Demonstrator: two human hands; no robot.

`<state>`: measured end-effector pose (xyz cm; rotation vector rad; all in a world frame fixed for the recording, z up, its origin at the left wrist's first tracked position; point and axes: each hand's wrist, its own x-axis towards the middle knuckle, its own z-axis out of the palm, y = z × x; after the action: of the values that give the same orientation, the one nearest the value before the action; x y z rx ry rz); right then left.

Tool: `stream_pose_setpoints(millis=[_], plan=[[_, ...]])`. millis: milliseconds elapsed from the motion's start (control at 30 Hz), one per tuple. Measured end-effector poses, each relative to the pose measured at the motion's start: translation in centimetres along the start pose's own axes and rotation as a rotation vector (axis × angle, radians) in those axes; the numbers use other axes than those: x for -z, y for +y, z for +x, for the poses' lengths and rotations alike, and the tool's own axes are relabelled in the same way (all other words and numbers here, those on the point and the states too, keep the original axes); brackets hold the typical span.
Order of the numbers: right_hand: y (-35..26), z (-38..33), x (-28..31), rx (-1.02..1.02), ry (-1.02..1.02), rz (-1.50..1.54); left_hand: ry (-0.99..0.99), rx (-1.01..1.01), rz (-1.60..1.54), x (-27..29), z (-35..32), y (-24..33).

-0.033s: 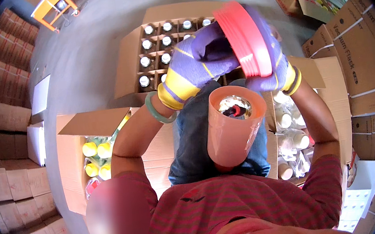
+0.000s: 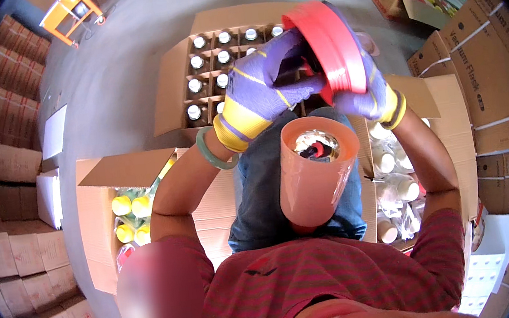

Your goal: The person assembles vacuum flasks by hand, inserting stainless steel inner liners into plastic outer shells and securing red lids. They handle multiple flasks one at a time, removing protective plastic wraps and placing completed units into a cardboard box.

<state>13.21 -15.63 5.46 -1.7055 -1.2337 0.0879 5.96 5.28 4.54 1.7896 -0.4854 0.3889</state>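
Grey floor, upright open flask (image 2: 316, 174) on lap, gloved hands (image 2: 262, 89) (image 2: 368, 97) tilting red lid (image 2: 331, 50)

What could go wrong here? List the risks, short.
1. The open pink flask stands between the knees with no hand on it, so it could tip.
2. Both gloved hands, left hand and right hand, are on the red lid held above the mouth; a slip might drop it into the box of capped bottles.
3. Something lies inside the flask mouth and could jam the lid.
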Motion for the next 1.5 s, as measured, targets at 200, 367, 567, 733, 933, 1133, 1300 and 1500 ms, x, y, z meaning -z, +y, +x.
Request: stream_pose_setpoints(millis=[200,367,567,733,933,1133,1300,1500], plan=[[-1.8,-0.2,-2.0,-0.425,0.129,0.848,0.003,-0.187,0.643,-0.9,-0.2,0.0],[-0.1,-0.5,-2.2,-0.205,0.199,0.589,-0.043,-0.118,0.374,-0.7,0.3,-0.9],[0.0,-0.2,0.1,0.337,0.122,-0.489,0.072,0.236,-0.733,-1.5,-1.3,-1.1],[2.8,-1.9,-1.9,0.091,0.146,0.109,0.107,0.227,-0.395,-3.3,-0.4,0.3],[-0.6,-2.0,-1.9,-0.327,0.183,1.258,0.060,-0.220,0.457,-1.7,0.1,0.3],[-1.6,-1.2,-1.4,-0.342,0.272,1.238,0.054,-0.161,0.348,-1.3,0.8,0.7],[-1.9,-1.2,-2.0,-0.221,0.306,1.153,0.100,-0.264,0.450,-2.5,0.4,0.7],[-2.5,-1.4,-2.7,-0.163,0.358,1.064,0.048,-0.408,0.732,-2.3,1.1,0.4]])
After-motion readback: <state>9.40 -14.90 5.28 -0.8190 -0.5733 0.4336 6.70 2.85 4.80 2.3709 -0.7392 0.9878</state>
